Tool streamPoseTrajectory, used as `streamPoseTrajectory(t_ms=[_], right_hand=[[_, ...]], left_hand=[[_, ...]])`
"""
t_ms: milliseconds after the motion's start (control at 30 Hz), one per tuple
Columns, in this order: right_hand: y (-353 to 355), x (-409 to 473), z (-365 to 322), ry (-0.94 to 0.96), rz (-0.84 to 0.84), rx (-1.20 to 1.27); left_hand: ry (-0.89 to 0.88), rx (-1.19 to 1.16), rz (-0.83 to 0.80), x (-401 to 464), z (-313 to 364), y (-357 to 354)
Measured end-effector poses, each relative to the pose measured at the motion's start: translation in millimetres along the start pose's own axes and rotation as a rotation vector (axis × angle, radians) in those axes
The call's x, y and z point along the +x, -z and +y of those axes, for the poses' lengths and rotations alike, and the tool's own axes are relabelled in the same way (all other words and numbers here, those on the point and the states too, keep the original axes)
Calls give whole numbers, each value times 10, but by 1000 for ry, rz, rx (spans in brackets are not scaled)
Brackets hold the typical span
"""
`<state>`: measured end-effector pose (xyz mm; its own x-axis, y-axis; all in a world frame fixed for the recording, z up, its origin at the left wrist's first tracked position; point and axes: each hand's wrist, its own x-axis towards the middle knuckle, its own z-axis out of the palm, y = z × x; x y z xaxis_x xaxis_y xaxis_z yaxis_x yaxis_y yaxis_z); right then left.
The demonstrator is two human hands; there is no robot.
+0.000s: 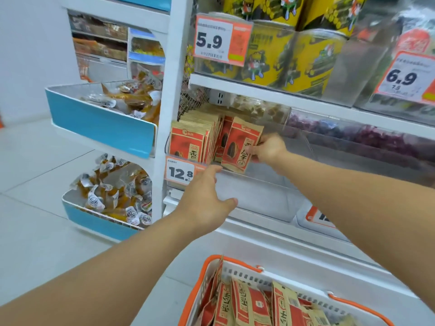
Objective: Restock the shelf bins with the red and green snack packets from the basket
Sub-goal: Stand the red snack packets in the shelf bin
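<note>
The right hand [267, 148] pinches a red snack packet [240, 144] by its edge, holding it upright in the clear shelf bin [270, 184], just right of the row of matching packets [195, 140] already standing there. The left hand [207, 198] reaches toward the bin's front lip, fingers loosely spread and holding nothing (beside the 12.8 price tag [180, 171]). Below the bin, the orange-handled basket [235, 271] holds more red packets.

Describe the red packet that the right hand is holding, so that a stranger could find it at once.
Find the clear shelf bin above the 12.8 price tag. A row of red packets stands at its left end. The held packet is just right of them, tilted and pinched by the right hand.
</note>
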<state>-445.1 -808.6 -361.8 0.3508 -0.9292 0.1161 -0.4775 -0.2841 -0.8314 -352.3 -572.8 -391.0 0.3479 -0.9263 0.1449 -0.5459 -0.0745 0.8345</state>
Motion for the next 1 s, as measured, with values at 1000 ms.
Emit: streamPoseTrajectory(t_ms=[1000], right_hand=[[1004,-2274,401,421,-325,-594]], left_hand=[[11,588,-890,-214,419,-475]])
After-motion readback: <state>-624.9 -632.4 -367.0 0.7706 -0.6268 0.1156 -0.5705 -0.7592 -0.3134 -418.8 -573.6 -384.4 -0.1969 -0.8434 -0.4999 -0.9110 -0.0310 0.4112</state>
